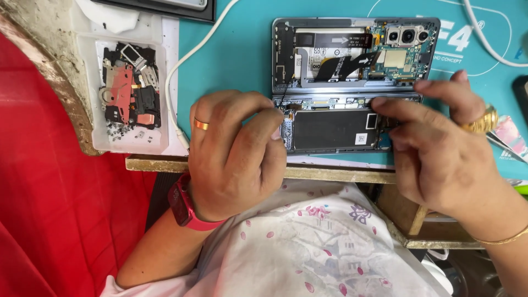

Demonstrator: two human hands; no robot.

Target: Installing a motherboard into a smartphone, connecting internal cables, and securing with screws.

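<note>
Opened foldable phone lies flat on the teal tabletop (parts tray off left); left hand curled, fingertips pinching its lower-half edge; right hand presses fingertips there, holding nothing.

Just one cam, head-mounted, looking steeply down over the lap at the near edge of the desk. Pretty close up, both hands fill the lower frame.

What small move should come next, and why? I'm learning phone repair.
Probably ease the thin black cable free at the hinge. The left hand pinches there at the opened foldable phone, while the right hand presses its lower half steady; the pinch itself is hidden.
</note>
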